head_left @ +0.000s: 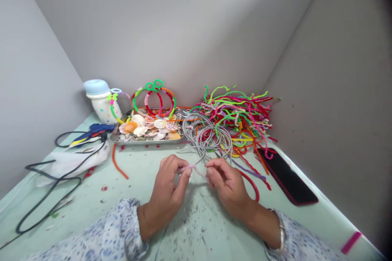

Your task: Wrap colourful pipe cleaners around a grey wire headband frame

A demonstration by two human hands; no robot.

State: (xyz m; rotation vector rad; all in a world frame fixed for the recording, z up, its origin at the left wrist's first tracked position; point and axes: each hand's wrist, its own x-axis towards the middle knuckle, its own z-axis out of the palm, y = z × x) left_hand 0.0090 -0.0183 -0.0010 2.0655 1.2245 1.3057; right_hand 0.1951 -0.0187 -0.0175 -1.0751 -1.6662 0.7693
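Over the middle of the table, my left hand (170, 187) pinches a pale lilac pipe cleaner (200, 173) between thumb and fingers, where it meets the end of a grey wire. My right hand (228, 183) is closed at the other end of the same pipe cleaner, thumb against fingertips. Just beyond both hands lies the loose coil of grey wire (211, 136). Behind it to the right rises a big heap of coloured pipe cleaners (239, 110).
A metal tray (147, 142) holds seashells (141, 131), with pipe-cleaner-wrapped rings (154, 100) standing on it. A white bottle (102, 106) with a blue lid is at back left. A black cable (81, 167) loops at left. A dark phone (289, 177) lies at right.
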